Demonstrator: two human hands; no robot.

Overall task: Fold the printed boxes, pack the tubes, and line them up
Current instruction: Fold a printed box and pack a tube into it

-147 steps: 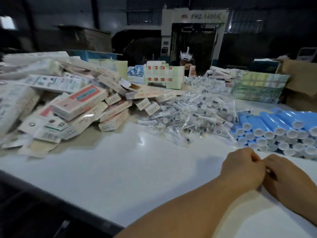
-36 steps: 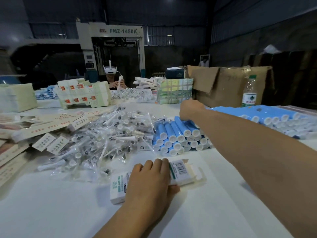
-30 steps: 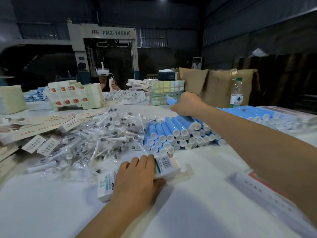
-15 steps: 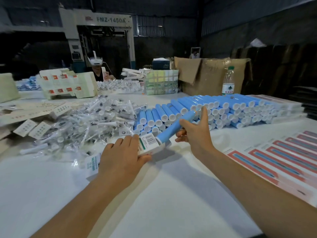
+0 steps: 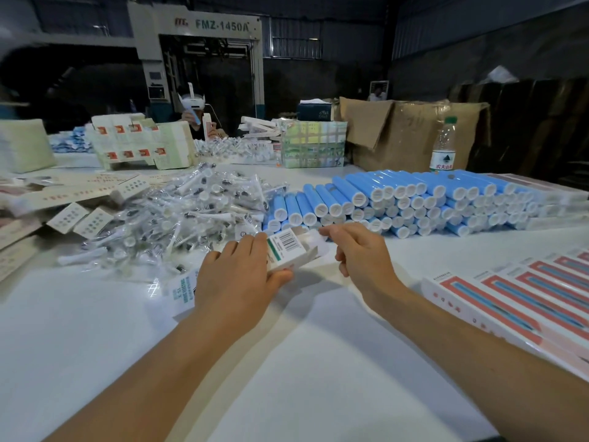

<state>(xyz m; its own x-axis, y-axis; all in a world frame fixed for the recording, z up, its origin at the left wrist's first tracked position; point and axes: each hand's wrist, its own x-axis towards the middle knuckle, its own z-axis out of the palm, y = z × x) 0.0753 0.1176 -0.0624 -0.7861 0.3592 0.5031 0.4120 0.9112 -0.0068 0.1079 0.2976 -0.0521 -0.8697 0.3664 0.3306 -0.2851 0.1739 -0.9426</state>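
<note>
White table (image 5: 79, 346) runs across the whole lower view, and on its far right side lies the biggest heap, the blue tubes (image 5: 414, 199), stacked in rows with their white caps facing the camera and their long axes running away from it. Left of them spreads a loose pile of clear-wrapped brush heads (image 5: 178, 215), and at the left edge lie flat cartons (image 5: 67, 215). Along the right edge, finished packs (image 5: 522, 301) with red and blue print lie side by side, long axes slanting from near left to far right. Behind the tubes stand a brown cardboard case (image 5: 408, 132) and a water bottle (image 5: 444, 145). In the middle, close to the camera, the box (image 5: 287, 250) lies low over the table, its long axis running from lower left to upper right, its open end pointing up and right toward the tubes; the barcode faces up. The left hand (image 5: 239, 275) lies over the box's middle, fingers curled across the top and thumb under the near edge, gripping it. The right hand (image 5: 360, 253) is just beside the open end, fingers loosely bent, its fingertips touching the end flap; whether it pinches the flap cannot be told
</note>
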